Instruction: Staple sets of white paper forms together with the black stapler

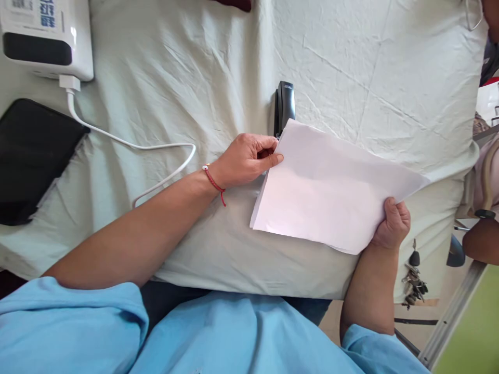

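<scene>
Both hands are engaged with a stack of white paper (327, 187), which is raised at a slant in front of the body over a pale cloth (187, 104). More than one sheet edge shows along the left side and the lower border.

Left hand (245, 161): thumb laid over the top sheet at the left edge, fingers curled at or behind that edge, pinching the stack just below its far-left corner. Right hand (393, 226): thumb on top at the right edge, fingers out of sight beneath; the grip appears closed on the paper.

Principal relation: a black stapler (286, 101) lies on the cloth directly beyond the far-left corner of the stack. Its long axis runs away from the person, near end toward the paper; the stack's long axis runs crosswise, its right end angled nearer the body. From the left fingertips the stapler lies forward and slightly right. The left hand is clearly nearer to it; the right hand is well apart. Paper hides part of the near end, so whether the corner sits between the stapler's arms, or only above them, cannot be determined.

Surroundings: a white box (80, 39) with a plugged-in white cable (136, 146) stands far left; keys (415, 285) are right of the right forearm.
</scene>
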A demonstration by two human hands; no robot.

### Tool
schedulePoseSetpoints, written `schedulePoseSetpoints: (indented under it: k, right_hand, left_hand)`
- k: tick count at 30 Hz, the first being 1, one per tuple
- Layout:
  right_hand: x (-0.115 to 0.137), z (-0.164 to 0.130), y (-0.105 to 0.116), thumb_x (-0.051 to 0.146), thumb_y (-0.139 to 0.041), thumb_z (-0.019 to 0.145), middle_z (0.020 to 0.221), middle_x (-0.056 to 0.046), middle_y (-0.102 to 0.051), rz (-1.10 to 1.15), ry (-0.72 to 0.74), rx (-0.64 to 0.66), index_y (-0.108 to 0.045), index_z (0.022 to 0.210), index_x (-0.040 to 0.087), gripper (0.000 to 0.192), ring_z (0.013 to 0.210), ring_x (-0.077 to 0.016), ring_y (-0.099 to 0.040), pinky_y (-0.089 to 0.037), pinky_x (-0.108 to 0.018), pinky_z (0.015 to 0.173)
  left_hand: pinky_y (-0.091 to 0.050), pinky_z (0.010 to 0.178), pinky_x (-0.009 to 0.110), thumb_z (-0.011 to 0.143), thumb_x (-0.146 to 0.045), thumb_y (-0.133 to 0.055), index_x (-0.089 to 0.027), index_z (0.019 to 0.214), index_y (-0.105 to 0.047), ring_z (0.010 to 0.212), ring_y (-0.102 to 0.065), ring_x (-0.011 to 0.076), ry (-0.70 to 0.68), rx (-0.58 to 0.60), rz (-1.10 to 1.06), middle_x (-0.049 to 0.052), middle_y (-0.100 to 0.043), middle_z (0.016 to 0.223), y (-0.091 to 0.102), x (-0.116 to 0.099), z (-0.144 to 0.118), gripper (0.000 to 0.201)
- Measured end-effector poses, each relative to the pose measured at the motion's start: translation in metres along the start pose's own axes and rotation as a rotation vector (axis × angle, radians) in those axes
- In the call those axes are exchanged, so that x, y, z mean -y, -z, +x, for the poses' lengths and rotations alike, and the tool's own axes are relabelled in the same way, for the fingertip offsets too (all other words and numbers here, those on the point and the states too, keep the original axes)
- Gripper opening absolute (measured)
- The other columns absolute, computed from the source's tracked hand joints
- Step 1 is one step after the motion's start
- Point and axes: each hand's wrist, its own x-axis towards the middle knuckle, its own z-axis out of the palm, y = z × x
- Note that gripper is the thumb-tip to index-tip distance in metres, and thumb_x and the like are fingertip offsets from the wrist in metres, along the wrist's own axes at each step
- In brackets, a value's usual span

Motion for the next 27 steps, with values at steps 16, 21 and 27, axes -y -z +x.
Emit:
schedulePoseSetpoints:
  k: [16,21,27]
  right_hand:
    - [-0.015,0.007,0.01,0.052,-0.123,0.06,0.096,-0.004,-0.092,-0.055,-0.017,0.113,-0.089,0.091,0.022,0.054,0.094,-0.022,-0.086,-0.078,-0.035,0.088]
    - [-0.01,0.006,0.004,0.058,-0.12,0.069,0.094,-0.003,-0.092,-0.035,-0.002,0.069,-0.091,0.095,0.021,0.054,0.092,-0.0192,-0.087,-0.079,-0.031,0.09]
    - [-0.014,0.008,0.004,0.05,-0.117,0.071,0.097,-0.003,-0.091,-0.026,0.024,0.031,-0.087,0.095,0.022,0.047,0.102,-0.0215,-0.087,-0.08,-0.037,0.1]
  left_hand:
    - [-0.04,0.062,0.029,0.098,-0.063,-0.101,-0.022,0.079,-0.065,0.07,-0.051,0.0135,0.011,-0.119,-0.116,-0.002,-0.059,0.075,0.0,0.005,0.004,0.058]
    - [-0.066,0.08,0.032,0.084,-0.036,-0.103,-0.02,0.099,-0.081,0.087,-0.077,0.0195,0.034,-0.001,-0.244,0.002,-0.082,0.095,0.0,0.003,0.002,0.031]
    - [-0.072,0.086,0.034,0.088,-0.032,-0.098,-0.019,0.1,-0.086,0.095,-0.085,0.0234,0.003,0.072,-0.274,0.005,-0.089,0.098,0.004,0.003,0.0,0.022]
